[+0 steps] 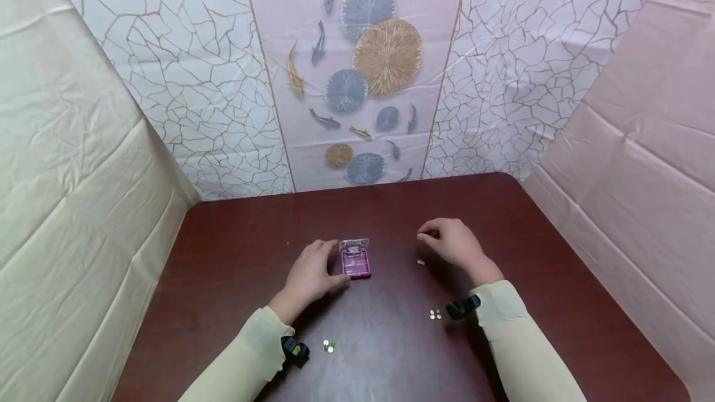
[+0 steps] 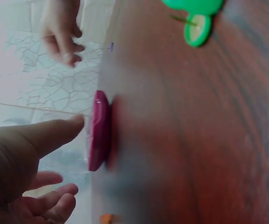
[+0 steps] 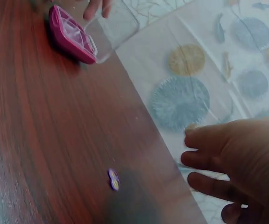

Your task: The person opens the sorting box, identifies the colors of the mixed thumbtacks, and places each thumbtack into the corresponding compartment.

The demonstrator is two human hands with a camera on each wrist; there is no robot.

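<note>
A small magenta box (image 1: 356, 264) lies on the table, its clear hinged lid (image 1: 354, 244) raised at the back. Clear dividers show inside the box in the right wrist view. Around its left side is my left hand (image 1: 310, 273), thumb stretched toward the front corner and fingers near the lid. Seen from the left wrist, the thumb tip is right at the box's edge. My right hand (image 1: 454, 244) hovers over the table to the right, fingers loosely bent with nothing visible between them. Below it lies a tiny purple piece with yellowish spots (image 3: 113, 180).
Small green pieces with pale round spots (image 1: 329, 345) lie near the left wrist. Several tiny gold-coloured pieces (image 1: 435, 314) sit beside the right wrist. An orange bit (image 2: 108, 218) shows at the left wrist view's lower edge. Patterned cloth (image 1: 357, 110) hangs behind the dark table (image 1: 391, 352).
</note>
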